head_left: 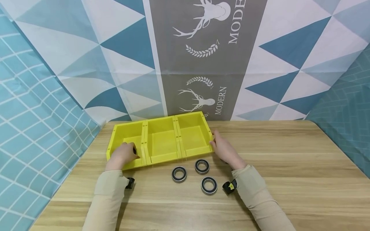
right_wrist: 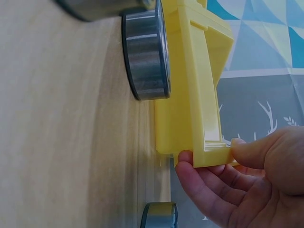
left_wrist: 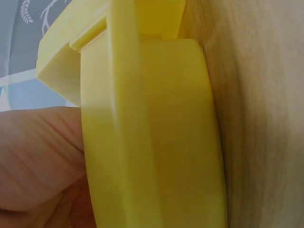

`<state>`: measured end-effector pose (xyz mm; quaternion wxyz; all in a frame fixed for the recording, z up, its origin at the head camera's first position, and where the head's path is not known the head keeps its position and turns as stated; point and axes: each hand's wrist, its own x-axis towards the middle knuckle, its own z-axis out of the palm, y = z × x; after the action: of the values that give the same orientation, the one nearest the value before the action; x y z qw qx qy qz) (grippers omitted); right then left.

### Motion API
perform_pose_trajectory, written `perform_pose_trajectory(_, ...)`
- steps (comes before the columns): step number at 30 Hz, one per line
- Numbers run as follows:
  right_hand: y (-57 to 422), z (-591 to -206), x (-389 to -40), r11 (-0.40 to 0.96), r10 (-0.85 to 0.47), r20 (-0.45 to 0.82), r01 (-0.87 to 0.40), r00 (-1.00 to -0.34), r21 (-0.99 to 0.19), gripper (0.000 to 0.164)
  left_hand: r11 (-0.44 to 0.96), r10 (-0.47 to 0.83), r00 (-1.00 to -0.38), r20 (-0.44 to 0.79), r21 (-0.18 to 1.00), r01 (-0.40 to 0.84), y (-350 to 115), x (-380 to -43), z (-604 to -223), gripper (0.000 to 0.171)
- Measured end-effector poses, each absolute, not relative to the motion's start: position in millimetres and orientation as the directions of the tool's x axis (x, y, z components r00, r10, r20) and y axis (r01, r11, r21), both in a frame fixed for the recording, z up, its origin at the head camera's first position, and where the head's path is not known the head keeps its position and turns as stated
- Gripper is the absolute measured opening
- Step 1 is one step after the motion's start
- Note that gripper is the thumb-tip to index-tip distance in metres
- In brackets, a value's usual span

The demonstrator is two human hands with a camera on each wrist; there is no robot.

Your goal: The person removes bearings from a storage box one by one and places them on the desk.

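Note:
A yellow tray of three joined open bins (head_left: 163, 158) lies on the wooden table, near the back wall. My left hand (head_left: 123, 154) grips the front wall of the left bin, fingers curled over its edge; the left wrist view shows that yellow wall (left_wrist: 156, 142) against my palm (left_wrist: 38, 161). My right hand (head_left: 224, 149) pinches the front right corner of the right bin, and in the right wrist view the thumb and fingers (right_wrist: 247, 180) close on the yellow corner (right_wrist: 190, 95). Three steel ring bearings (head_left: 179, 174) (head_left: 202, 166) (head_left: 209, 185) lie flat just in front of the tray.
The wooden table (head_left: 289, 166) ends at a patterned cloth backdrop (head_left: 202, 64) right behind the tray. In the right wrist view one bearing (right_wrist: 145, 57) lies close to the tray's front wall and another (right_wrist: 159, 216) near my fingers. Black wrist cameras (head_left: 229, 187) sit on both sleeves.

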<state>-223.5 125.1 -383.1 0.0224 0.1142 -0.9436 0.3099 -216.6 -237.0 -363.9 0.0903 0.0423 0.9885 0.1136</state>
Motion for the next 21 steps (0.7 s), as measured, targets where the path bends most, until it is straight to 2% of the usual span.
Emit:
perform_pose_trajectory(15,124.7,-384.7,-224.6,0.781,-0.206,0.121,-0.238,-0.971,-0.578,0.037,0.972,0.112,-0.981,-0.156,0.221,0.076,-234.8,-216.8,-362.9,0.023)
perform_pose_trajectory(21,124.7,-383.8,-224.5,0.777,-0.205,0.109,-0.230,-0.973,-0.586,0.037,0.971,0.121,-0.983,-0.141,0.221,0.088,-234.3,-217.9,-362.8,0.014)
